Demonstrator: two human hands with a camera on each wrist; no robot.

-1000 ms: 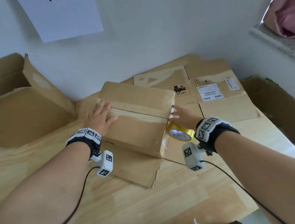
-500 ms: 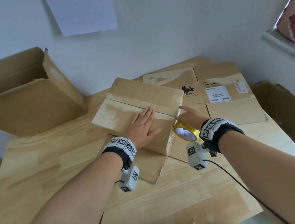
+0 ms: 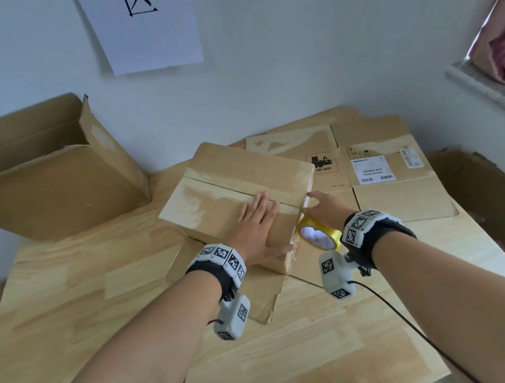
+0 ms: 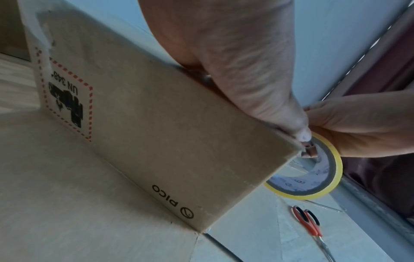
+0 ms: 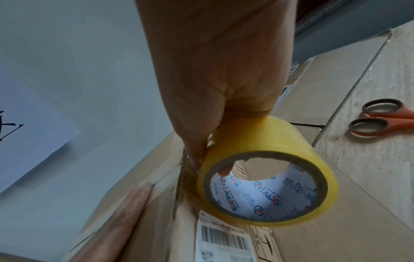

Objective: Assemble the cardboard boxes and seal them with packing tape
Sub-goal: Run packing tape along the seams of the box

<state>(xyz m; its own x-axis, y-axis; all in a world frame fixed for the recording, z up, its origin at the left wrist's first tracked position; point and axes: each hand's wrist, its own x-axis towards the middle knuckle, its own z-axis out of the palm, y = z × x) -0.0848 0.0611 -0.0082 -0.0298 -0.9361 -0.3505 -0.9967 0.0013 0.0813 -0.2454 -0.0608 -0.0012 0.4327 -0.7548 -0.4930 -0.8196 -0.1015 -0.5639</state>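
A closed brown cardboard box [image 3: 215, 194] sits mid-table, its top flaps meeting at a seam with clear tape along it. My left hand [image 3: 257, 224] lies flat on the top near the right end, fingers straight, thumb at the near edge. My right hand [image 3: 325, 206] holds a yellow tape roll [image 3: 318, 234] against the box's right side, thumb pressing tape at the top corner. In the right wrist view the tape roll [image 5: 268, 179] hangs from my fingers beside the box's barcode label [image 5: 221, 237]. The left wrist view shows the box side [image 4: 168, 124] and tape roll [image 4: 313, 177].
Flattened cardboard [image 3: 395, 180] with shipping labels lies right of the box, another flat sheet [image 3: 253, 291] under it. A large open box [image 3: 48, 183] stands at the left by the wall. Orange-handled scissors [image 5: 385, 117] lie on the flat cardboard to the right, seen too as scissors [image 4: 309, 221].
My left hand slid along the box top from the left end to the right end near the tape roll. The right hand stayed at the box's right side with the roll.
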